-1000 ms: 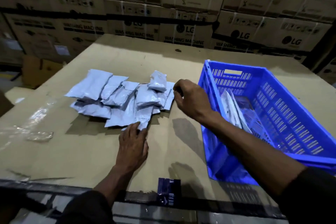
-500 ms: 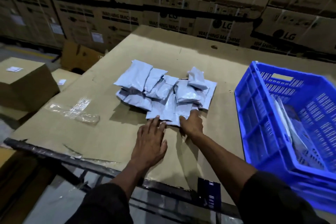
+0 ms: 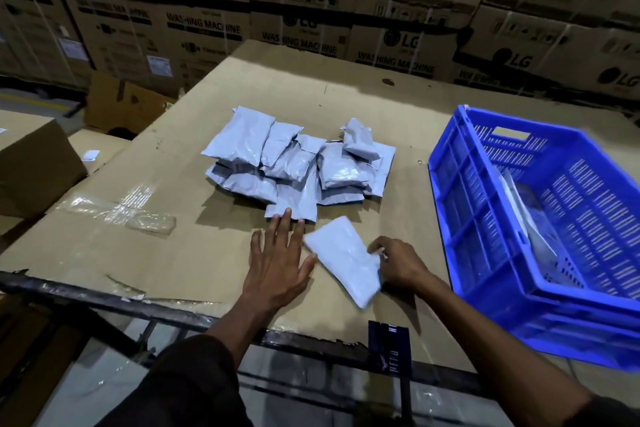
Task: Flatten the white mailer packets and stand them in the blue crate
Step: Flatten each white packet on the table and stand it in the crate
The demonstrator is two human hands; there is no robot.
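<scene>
Left hand (image 3: 277, 263): flat on table (image 3: 194, 253), fingers straight, tips touching pile of packets (image 3: 298, 163)
Right hand (image 3: 398, 263): pinching one packet (image 3: 343, 258) near front edge
Crate (image 3: 485, 218): right edge, packets standing inside (image 3: 526, 215)

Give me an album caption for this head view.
Right hand pulls one white packet from the pile, beside a blue crate.

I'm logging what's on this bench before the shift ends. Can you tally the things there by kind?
Blue crate: 1
Loose packet pinched by the right hand, beside the left hand: 1
Packet pile: 1, overlapping too much to count singly
Packets in crate: at least 2
Clear tape scrap: 1
Total: 6 or more, the pile counted once
</scene>
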